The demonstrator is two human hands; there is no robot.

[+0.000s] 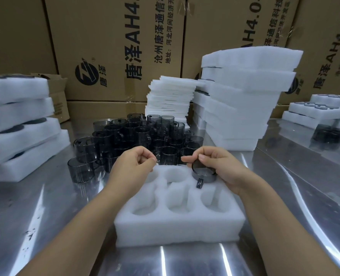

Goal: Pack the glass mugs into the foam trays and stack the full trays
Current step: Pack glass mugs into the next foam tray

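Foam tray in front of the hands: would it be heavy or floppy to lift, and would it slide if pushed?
The foam tray is probably light: thick white foam, hollow pockets. Likely fairly stiff, given its blocky walls. It may slide easily on the shiny steel table.

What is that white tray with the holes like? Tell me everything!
The foam tray is a thick white block, soft-looking, lying flat on the shiny metal table. It has six round pockets, two rows of three. Five look empty; a dark glass mug sits in the far right one, its rim pinched by the right hand.
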